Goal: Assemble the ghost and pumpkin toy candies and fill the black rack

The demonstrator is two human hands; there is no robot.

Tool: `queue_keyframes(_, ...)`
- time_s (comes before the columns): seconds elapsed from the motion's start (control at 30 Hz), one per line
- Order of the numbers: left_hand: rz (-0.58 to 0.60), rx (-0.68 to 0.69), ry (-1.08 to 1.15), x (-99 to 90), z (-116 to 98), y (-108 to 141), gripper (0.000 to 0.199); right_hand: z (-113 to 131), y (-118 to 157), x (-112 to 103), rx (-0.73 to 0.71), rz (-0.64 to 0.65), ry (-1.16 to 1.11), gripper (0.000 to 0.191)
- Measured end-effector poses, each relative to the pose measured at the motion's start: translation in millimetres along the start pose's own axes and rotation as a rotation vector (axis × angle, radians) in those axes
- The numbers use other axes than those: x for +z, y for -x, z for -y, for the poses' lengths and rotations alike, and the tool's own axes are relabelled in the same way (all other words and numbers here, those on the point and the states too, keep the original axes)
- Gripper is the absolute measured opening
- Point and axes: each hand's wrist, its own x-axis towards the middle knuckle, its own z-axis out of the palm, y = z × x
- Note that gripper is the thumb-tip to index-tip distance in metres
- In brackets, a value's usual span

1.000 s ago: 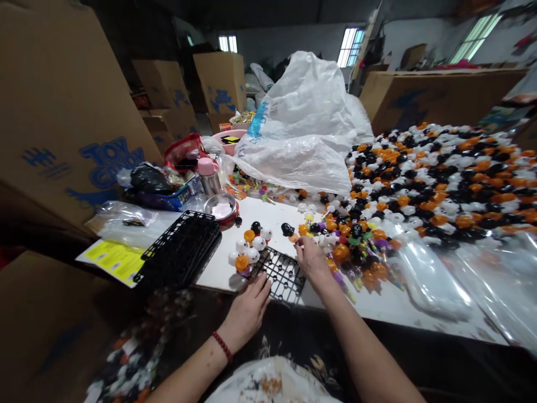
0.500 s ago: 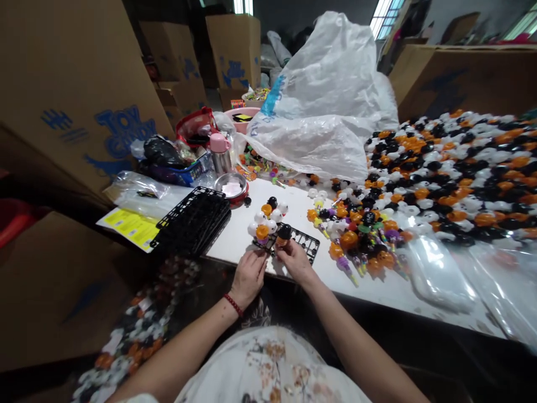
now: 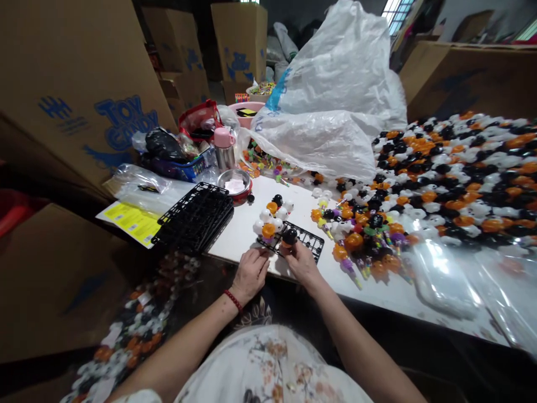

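A black grid tray (image 3: 312, 242) lies at the front edge of the white table. Several white, orange and black figure toys (image 3: 272, 215) stand upright in its left part. My right hand (image 3: 302, 264) is closed on a black-topped toy (image 3: 289, 237), upright over the middle of the tray. My left hand (image 3: 251, 271), with a red bead bracelet, rests at the tray's near left corner with its fingers closed together; its fingertips hide whether they pinch the tray's edge.
Stacked black trays (image 3: 195, 218) lie to the left, near a metal bowl (image 3: 235, 184) and a pink-capped flask (image 3: 224, 150). Loose toys (image 3: 356, 240) and a large toy pile (image 3: 461, 173) cover the right side. A big white plastic bag (image 3: 335, 84) stands behind.
The view has shifted slightly, moving the table's things a little to the right in the picture. My right hand still holds the black-topped toy, its top now turned more toward me.
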Motion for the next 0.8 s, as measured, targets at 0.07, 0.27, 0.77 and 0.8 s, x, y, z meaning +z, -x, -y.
queue_keyframes(0.07, -0.057, -0.004, 0.030, -5.2, 2, 0, 0.018, 5, 2, -15, -0.047, -0.029, 0.049, 0.022)
queue_keyframes(0.27, -0.173, 0.027, 0.074, -28.4, 4, -2, 0.021, 13, 20, -65, -0.129, -0.003, 0.099, 0.029)
queue_keyframes(0.77, -0.099, 0.030, 0.085, -25.2, -1, -6, 0.015, -11, 32, -50, 0.062, -0.060, -0.169, 0.027)
queue_keyframes(0.8, -0.085, 0.022, 0.087, -23.9, 0, -6, 0.015, -12, 30, -48, 0.112, -0.054, -0.268, 0.030)
